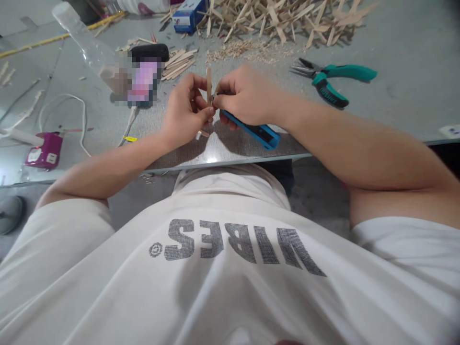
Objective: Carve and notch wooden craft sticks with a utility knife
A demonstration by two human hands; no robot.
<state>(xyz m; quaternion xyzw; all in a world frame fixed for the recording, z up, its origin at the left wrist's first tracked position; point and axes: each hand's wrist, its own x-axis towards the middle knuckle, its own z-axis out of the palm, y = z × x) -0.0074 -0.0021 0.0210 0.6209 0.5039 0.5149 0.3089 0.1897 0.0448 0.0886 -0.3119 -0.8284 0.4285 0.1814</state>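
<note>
My left hand pinches a flat wooden craft stick, which stands almost upright between thumb and fingers. Close against it, my right hand is wrapped round a blue and black utility knife. The knife's back end points down toward the table's front edge. Its front end meets the stick near my left thumb, though my fingers hide the blade. Just below my left hand, a short piece of wooden stick lies on the table.
Green-handled pliers lie at the right. A heap of wooden pieces, wood shavings and a blue box are at the back. Flat sticks, a phone, a clear bottle and a purple plug adapter stand left.
</note>
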